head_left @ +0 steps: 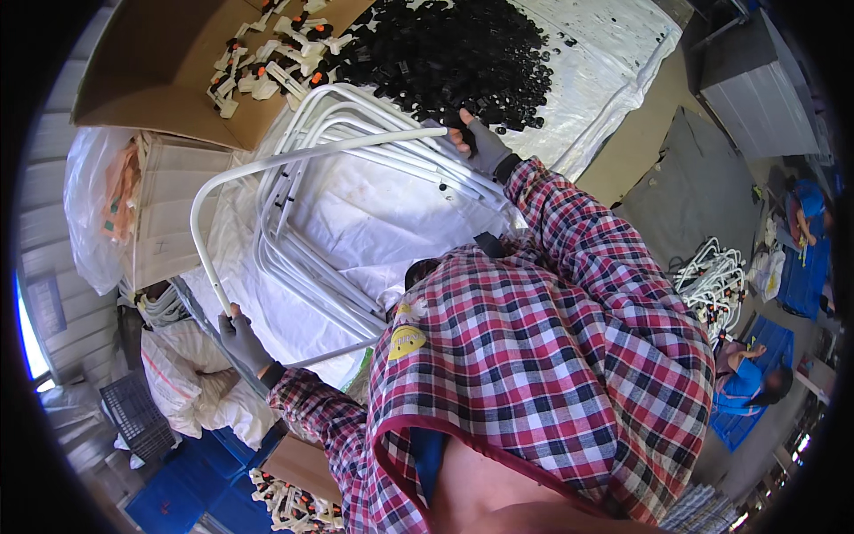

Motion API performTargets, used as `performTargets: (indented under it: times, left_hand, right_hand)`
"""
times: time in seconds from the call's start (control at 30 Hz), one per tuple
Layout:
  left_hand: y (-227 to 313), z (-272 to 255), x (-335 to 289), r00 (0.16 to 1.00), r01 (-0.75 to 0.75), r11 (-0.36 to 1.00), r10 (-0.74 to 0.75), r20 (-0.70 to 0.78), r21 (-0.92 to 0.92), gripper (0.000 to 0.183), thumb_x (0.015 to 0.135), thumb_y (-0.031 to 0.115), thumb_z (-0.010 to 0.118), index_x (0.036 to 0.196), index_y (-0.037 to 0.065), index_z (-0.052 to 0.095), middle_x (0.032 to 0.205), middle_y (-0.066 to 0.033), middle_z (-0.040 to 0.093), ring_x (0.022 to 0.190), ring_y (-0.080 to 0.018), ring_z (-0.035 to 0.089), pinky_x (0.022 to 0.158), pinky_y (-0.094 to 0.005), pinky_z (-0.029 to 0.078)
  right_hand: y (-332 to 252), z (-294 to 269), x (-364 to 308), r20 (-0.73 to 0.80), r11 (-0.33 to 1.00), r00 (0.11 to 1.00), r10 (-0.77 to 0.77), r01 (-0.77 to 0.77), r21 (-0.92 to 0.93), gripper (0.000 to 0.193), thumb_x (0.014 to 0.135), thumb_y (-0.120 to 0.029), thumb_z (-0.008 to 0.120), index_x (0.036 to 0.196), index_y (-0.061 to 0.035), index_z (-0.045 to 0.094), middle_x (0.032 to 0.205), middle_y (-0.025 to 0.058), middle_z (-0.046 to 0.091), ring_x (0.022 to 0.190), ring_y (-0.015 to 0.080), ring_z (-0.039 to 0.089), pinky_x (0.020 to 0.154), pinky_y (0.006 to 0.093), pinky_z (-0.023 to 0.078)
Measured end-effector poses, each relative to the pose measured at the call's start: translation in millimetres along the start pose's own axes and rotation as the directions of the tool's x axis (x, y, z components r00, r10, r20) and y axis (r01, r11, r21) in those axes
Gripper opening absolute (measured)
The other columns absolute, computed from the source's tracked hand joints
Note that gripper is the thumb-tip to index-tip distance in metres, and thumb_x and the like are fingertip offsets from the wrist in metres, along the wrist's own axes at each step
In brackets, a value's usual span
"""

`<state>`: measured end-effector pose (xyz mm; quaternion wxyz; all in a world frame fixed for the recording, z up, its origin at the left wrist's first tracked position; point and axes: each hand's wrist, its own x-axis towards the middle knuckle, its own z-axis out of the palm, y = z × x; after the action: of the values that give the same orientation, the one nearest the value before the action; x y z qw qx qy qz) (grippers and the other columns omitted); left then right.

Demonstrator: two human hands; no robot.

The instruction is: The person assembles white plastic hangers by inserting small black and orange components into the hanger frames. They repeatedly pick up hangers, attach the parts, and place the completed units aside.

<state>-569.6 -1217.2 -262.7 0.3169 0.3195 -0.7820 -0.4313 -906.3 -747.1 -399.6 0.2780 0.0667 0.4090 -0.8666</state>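
Note:
A bent white metal tube [201,203] is raised above a stack of similar white tube frames [325,279]. My left hand [244,342], in a grey fingerless glove, is closed round the tube's lower end. At the tube's other end my right hand [485,145], gloved alike, has its fingers drawn together. Whatever small thing they may hold is too small to make out. Just beyond that hand lies a heap of small black plastic parts [454,58]. The stacked frames rest on a white sheet [356,209] in front of me.
A cardboard box [160,76] stands at the far left beside white plastic fittings [302,58] with orange and black bits. White sacks [182,365] and a dark crate [138,414] sit at left. More white frames [712,280] and two seated people in blue are at right.

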Motion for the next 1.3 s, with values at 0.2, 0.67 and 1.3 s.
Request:
performTargets:
  times: [0.2,0.67,1.3]
  left_hand:
    - [2,19,1,0.998,-0.059,0.996,0.058,0.019,0.063,0.026,0.097,0.024,0.064,0.082,0.004,0.057,0.063,0.0050,0.042,0.058,-0.0059,0.035,0.054,-0.0244,0.028]
    - [-18,-25,-24,0.996,0.049,0.998,-0.047,-0.072,0.036,0.017,0.095,0.015,0.059,0.085,0.002,0.057,0.066,0.0040,0.042,0.061,-0.0070,0.036,0.056,-0.0246,0.029]
    - [7,-21,-22,0.999,-0.040,0.995,0.042,-0.024,0.091,0.020,0.097,0.019,0.062,0.091,0.000,0.061,0.066,0.0030,0.046,0.063,-0.0067,0.040,0.057,-0.0240,0.031]
  right_hand:
    - [16,-25,-4,0.160,0.996,0.987,0.030,-0.043,0.077,0.031,0.097,-0.033,0.060,0.098,-0.0024,0.062,0.082,0.0037,0.061,0.065,0.0122,0.054,0.054,0.0223,0.043]
    - [-22,-24,-8,0.583,-0.392,0.688,-0.433,0.439,-0.808,0.024,0.081,-0.020,0.071,0.105,-0.0152,0.068,0.111,0.0070,0.062,0.098,0.0275,0.062,0.083,0.0393,0.052]
    - [-30,18,-1,0.316,0.904,0.946,0.076,0.069,-0.422,0.026,0.101,-0.009,0.050,0.121,-0.0019,0.064,0.105,0.0055,0.067,0.079,0.0086,0.064,0.072,0.0198,0.054]
